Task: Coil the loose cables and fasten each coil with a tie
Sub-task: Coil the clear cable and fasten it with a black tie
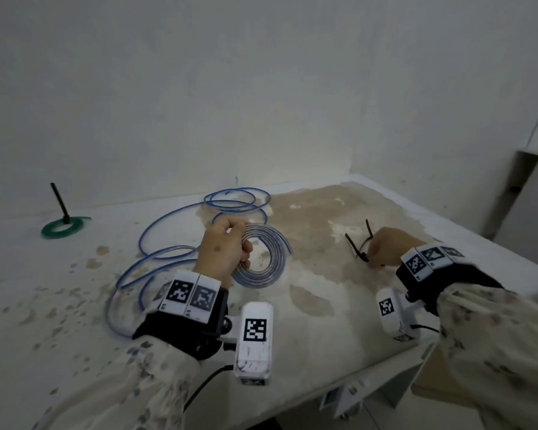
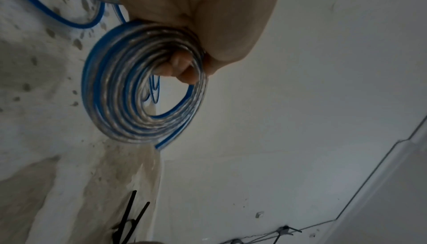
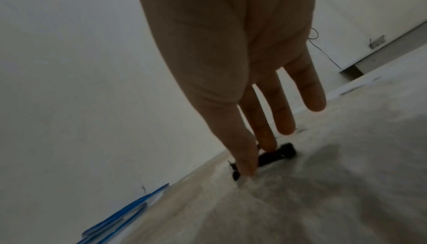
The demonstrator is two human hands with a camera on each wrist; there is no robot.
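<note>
My left hand [image 1: 222,249] grips a flat coil of clear, blue-striped cable [image 1: 257,279] and holds it just above the table; in the left wrist view the fingers [image 2: 182,68] curl through the coil [image 2: 110,101], whose cut end pokes out below. The same cable trails off in loose blue loops [image 1: 230,207] behind and to the left. My right hand [image 1: 375,263] is down on a small bunch of black cable ties [image 1: 356,243]. In the right wrist view, thumb and forefinger of that hand [image 3: 254,158] pinch a tie [image 3: 282,153], while the other fingers stay straight.
A green coil [image 1: 62,228] with a black strip standing up from it lies at the far left by the wall. The stained white table [image 1: 323,321] ends close in front and at the right. A white wall rises directly behind.
</note>
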